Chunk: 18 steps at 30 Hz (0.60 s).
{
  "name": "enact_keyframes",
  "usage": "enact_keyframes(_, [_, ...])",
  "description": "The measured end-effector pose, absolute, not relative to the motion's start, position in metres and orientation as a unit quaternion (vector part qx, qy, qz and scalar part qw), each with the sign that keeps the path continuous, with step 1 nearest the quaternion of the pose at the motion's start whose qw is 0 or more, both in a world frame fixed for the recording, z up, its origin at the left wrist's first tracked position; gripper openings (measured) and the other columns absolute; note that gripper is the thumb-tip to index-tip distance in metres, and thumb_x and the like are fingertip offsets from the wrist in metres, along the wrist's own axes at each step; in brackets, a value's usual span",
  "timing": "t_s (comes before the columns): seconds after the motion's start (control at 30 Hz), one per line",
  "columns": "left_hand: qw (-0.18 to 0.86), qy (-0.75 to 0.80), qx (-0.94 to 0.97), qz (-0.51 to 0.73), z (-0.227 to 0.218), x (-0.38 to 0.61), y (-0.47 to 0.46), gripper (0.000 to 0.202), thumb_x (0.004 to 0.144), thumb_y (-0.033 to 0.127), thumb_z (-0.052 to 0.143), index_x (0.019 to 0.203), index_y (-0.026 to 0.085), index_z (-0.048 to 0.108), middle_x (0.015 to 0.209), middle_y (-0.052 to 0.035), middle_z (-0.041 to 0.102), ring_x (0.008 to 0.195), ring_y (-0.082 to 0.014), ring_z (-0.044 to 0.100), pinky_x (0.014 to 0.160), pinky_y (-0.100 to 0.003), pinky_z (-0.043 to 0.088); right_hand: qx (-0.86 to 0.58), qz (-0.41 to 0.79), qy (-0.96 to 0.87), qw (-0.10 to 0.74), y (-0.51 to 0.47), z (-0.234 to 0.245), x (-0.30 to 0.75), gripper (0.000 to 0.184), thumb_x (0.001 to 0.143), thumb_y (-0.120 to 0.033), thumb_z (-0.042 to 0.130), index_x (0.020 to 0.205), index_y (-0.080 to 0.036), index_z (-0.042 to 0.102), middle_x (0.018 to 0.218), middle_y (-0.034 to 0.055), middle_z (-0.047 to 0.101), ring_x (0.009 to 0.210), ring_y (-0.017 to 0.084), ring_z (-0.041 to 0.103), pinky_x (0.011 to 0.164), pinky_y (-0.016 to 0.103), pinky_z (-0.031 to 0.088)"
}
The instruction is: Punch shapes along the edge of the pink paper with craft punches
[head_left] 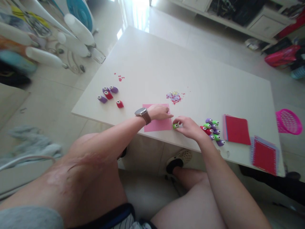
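Left hand [160, 112] rests on pink paper sheet [156, 126]; can't tell if it pinches or just presses. Right hand [188, 127] grips green craft punch [175, 126] at the sheet's edge, just beside left hand. Sheet probably light, limp, creases easily, hold by edge; punch likely light, stiff, smooth, take by sides.

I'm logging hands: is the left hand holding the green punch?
No, the right hand grips the green punch; the left hand lies over the pink sheet.
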State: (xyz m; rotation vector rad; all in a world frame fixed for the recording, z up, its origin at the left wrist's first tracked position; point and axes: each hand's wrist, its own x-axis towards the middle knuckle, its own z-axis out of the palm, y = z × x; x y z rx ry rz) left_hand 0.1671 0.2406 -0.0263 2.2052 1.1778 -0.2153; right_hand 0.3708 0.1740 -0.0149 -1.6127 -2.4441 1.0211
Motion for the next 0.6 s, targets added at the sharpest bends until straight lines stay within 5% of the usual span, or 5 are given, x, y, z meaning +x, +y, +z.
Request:
enact_keyframes(0.4, [0.285,0.449,0.845,-0.056,-0.036,0.166,0.241,0.043,0.09,0.05,0.047,0.094,0.017,0.073,0.099,-0.0142,0.077,0.085,-0.0245,0.069,0.07,-0.032,0.045,-0.672,0.147,-0.698,-0.199,0.174,0.004,0.428,0.029,0.079,-0.008,0.057,0.099,-0.021,0.074,0.105,0.0123,0.076,0.096,0.029,0.067,0.083,0.038,0.046])
enact_keyframes(0.5, [0.283,0.452,0.844,-0.057,-0.037,0.165,0.24,0.04,0.09,0.047,0.047,0.092,0.017,0.073,0.096,-0.0139,0.077,0.081,-0.024,0.069,0.068,-0.032,0.044,-0.658,0.15,-0.725,-0.136,0.17,0.004,0.418,0.034,0.076,-0.003,0.058,0.1,-0.019,0.073,0.111,0.0138,0.075,0.107,0.03,0.065,0.093,0.04,0.046])
enact_keyframes(0.6, [0.28,0.449,0.847,-0.056,-0.037,0.165,0.239,0.039,0.09,0.045,0.047,0.092,0.018,0.074,0.095,-0.0135,0.077,0.08,-0.024,0.069,0.069,-0.032,0.045,-0.585,0.317,-0.746,-0.024,0.168,0.004,0.396,0.027,0.08,-0.006,0.059,0.1,-0.02,0.071,0.107,0.0076,0.076,0.101,0.022,0.067,0.09,0.03,0.049])
